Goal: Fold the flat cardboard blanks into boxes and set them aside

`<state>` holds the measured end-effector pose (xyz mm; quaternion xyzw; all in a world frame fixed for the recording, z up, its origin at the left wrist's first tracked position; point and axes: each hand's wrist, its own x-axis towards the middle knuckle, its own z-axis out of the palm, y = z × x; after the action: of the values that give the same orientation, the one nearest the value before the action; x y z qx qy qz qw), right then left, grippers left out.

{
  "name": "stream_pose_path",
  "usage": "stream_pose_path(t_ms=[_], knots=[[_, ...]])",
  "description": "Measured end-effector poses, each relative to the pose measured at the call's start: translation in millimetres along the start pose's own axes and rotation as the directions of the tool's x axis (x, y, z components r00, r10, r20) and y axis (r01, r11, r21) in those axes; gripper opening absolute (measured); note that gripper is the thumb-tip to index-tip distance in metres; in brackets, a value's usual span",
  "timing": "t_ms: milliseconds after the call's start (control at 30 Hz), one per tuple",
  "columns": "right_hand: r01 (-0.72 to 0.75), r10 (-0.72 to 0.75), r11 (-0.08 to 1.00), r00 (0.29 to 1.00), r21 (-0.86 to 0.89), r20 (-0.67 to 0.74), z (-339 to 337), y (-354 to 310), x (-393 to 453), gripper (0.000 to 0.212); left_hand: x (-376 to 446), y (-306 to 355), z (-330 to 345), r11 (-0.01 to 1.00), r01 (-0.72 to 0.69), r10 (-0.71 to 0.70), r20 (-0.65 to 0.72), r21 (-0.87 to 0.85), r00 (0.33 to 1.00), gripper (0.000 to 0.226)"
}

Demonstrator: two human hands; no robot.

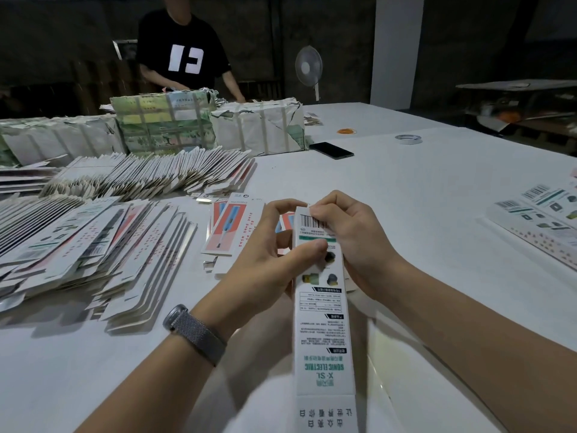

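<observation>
You hold one long white box [323, 310] upright-lengthwise in front of you, running from the 12 o'clock end between your hands down to the 6 o'clock edge of the view, its printed back panel with a barcode and green lettering facing you. Your left hand [274, 254] grips it from the 9 o'clock side: the thumb lies across the printed face and the curled fingers reach round its far end. Your right hand [349, 242] closes on the top end from the 3 o'clock side, fingers bent and bunched together over the barcode, pinching the end flap. A grey mesh watch band [196, 334] sits on your left wrist. The box is held above the white table [437, 214]; whether its lower end touches anything cannot be told. At 9 to 10 o'clock lie fanned piles of flat blanks [93, 239], overlapping one another, with a few pink-faced blanks [228, 226] lying just beside your left hand. Behind them, at 11 o'clock, stand taped paper-wrapped bundles [259, 126]. At 3 o'clock, well apart from your hands, several printed pieces [543, 220] lie side by side. Toward 1 o'clock rest a dark phone [331, 150], a roll of tape [407, 139] and orange rubber bands [346, 131]. A person in a black shirt [184, 48] stands at the far side, and a white fan [308, 66] stands beyond the table.
</observation>
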<state>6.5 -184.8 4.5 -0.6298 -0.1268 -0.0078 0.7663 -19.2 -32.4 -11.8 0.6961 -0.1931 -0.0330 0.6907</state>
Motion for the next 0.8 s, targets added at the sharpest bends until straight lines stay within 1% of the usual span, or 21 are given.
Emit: stream_pose_path(t_ms=[200,333,567,800], knots=[[-0.01,0.01,1.0,1.0,-0.005,-0.01,0.3,-1.7,-0.3,0.024,-2.0,3.4,-0.6,0.999,0.034,-0.033,0.035,-0.016,0.999,0.058],[0.0,-0.001,0.999,1.0,-0.051,-0.023,0.0,-0.1,-0.3,0.024,-3.7,5.2,-0.1,0.998,0.06,-0.058,0.061,-0.032,0.996,0.06],[0.015,-0.015,0.999,1.0,-0.036,-0.023,0.0,-0.1,-0.2,0.027,-3.1,5.2,-0.7,0.999,0.052,-0.05,0.07,-0.015,0.996,0.056],[0.022,-0.023,0.998,1.0,-0.051,-0.015,2.1,-1.0,-2.4,0.026,-1.9,2.4,-1.1,0.999,0.02,-0.018,0.055,-0.029,0.998,0.044]])
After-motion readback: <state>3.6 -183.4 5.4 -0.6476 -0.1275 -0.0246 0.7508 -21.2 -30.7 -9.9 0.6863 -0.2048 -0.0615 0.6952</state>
